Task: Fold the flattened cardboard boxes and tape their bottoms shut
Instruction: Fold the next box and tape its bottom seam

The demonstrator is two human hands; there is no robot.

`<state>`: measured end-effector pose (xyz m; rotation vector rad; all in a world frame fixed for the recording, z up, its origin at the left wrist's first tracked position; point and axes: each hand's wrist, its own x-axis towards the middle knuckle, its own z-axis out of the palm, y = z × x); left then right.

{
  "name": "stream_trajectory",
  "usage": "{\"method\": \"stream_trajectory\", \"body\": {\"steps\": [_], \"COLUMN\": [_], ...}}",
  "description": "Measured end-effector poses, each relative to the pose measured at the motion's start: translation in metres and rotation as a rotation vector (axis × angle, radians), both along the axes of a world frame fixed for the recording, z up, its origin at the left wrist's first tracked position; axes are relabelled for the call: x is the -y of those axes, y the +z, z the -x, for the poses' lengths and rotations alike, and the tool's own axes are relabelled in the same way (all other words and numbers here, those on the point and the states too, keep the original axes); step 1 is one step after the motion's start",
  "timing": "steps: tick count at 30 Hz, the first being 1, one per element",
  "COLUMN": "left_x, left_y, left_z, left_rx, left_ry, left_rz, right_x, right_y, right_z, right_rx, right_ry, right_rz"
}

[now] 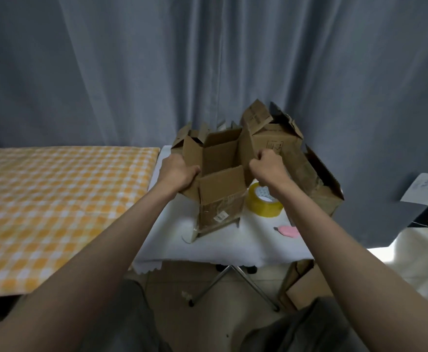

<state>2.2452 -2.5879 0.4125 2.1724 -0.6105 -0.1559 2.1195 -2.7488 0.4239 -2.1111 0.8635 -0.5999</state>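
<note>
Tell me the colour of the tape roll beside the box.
Translucent yellow tape roll with a white core, seen in the head view.

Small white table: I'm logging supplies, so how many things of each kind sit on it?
Cardboard boxes: 4 that I can tell apart, the held box, one far left, two on the right
Tape roll: 1
Pink cutter: 1
Total: 6

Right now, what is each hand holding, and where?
Both hold the open box: left hand grips its left flap, right hand grips its right flap.
</note>
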Motion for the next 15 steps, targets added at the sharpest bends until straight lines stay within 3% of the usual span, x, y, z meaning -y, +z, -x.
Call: {"method": "stream_trajectory", "body": {"steps": [4, 15], "left_x": [0.004, 0.000], "left_y": [0.011, 0.019], "left_z": [-0.007, -0.023], "left_rx": [0.093, 0.133], "left_ry": [-0.045, -0.041], "left_rz": [-0.099, -0.298], "right_x": [0.015, 0.023], "right_y": [-0.015, -0.030], "right_z": [0.001, -0.015], "right_rx": [0.063, 0.163], "right_ry": [0.005, 0.079], "right_rz": [-0.284, -0.764]}}
